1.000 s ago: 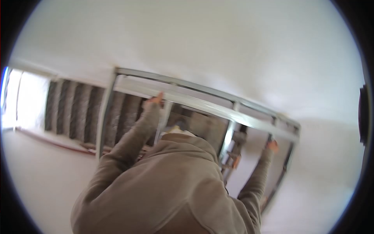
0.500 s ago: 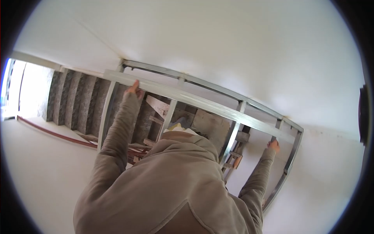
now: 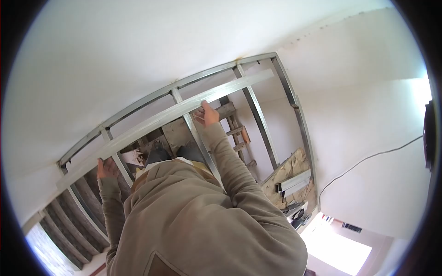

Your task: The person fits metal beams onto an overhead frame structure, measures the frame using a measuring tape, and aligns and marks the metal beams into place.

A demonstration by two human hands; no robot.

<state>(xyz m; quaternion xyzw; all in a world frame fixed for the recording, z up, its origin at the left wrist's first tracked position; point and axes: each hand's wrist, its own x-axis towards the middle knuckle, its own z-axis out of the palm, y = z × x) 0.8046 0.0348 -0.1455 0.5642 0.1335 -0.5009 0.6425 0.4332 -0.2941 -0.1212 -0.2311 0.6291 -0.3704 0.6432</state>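
Note:
A long shiny metal profile (image 3: 161, 117) lies slantwise across the crossbars of a metal frame (image 3: 133, 109) beside the white wall. At the profile's lower edge, left of its middle, my left hand (image 3: 107, 168) grips it with the thumb on top. My right hand (image 3: 206, 114) is closed on the same edge, right of the middle, near a crossbar (image 3: 198, 138). The profile's right end stops short of the frame's right side bar (image 3: 286, 83). The undersides of both hands are partly hidden.
Stairs (image 3: 73, 216) run down at the lower left. Below the frame is a wooden ladder (image 3: 237, 131). Cut metal pieces (image 3: 294, 181) lie on a wooden board (image 3: 286, 166) at the right. A cable (image 3: 363, 158) hangs along the right wall.
The view has swung round, bringing the board and cut pieces into sight. My right hand has gone from near the profile's right end to nearer its middle. The profile still lies across the frame.

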